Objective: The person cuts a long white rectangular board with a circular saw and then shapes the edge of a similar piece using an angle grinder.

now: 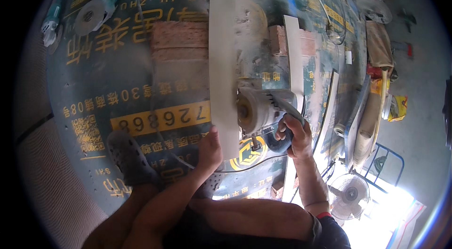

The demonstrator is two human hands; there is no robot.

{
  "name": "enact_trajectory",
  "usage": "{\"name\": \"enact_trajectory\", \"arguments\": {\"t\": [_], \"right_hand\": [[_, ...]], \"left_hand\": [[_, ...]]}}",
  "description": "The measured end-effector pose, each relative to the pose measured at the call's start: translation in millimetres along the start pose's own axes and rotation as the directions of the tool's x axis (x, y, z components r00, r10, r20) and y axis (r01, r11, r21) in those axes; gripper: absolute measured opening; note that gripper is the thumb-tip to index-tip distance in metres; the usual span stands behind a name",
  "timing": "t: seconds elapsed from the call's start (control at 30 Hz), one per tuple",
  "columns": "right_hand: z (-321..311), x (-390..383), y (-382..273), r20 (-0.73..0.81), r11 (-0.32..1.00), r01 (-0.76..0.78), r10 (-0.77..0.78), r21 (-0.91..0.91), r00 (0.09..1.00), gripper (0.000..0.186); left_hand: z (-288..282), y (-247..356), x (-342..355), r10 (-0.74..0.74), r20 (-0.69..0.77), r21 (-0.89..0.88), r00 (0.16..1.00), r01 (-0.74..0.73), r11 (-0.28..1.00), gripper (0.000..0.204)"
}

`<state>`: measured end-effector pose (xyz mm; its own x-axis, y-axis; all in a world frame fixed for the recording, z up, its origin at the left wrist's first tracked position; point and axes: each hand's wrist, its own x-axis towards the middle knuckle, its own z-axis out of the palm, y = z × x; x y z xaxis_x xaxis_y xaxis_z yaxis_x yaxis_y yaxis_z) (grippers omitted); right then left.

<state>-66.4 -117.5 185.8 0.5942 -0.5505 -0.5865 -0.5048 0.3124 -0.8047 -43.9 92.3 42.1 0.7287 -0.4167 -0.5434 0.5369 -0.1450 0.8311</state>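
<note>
Printed green floor sheeting [125, 77] left of a white fan [350, 195]
Glaring light [379, 216] lies right of the fan, a blue metal frame [390, 150] just beyond it, grey floor [421, 103] farther beyond, wavy-lined flooring [59, 169] far to its left.

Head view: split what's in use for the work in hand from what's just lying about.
Seemingly in use:
power tool, held in the right hand
long pale strip, left hand at its edge
reddish bricks, apparently under the strip

Apparently just lying about:
green-bodied disc tool, upper left
yellow packet, far right
</note>
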Motion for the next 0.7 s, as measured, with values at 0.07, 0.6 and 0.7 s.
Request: {"name": "enact_trajectory", "arguments": {"t": [0.07, 0.6, 0.7], "right_hand": [[-1.3, -0.3, 1.8, -0.013, 1.000, -0.005, 0.005, 0.006, 1.000, 0.020], [-1.4, -7.1, 1.5, 0.009, 1.000, 0.015, -0.015, 0.004, 1.000, 0.025], [-2.5, -8.5, 2.3, 0.000, 1.000, 0.012, -0.012, 0.003, 1.000, 0.025]], "left_hand": [[0.3, 1.5, -0.2, -0.001, -0.005, 0.046, 1.000, 0.001, 0.999, 0.068], [-1.5, -25.1, 2.2, -0.070, 0.113, -0.040, 0.991, 0.075, 0.996, 0.068], [-1.1, -25.2, 2.5, -0.076, 0.117, -0.058, 0.990, 0.084, 0.995, 0.068]]}}
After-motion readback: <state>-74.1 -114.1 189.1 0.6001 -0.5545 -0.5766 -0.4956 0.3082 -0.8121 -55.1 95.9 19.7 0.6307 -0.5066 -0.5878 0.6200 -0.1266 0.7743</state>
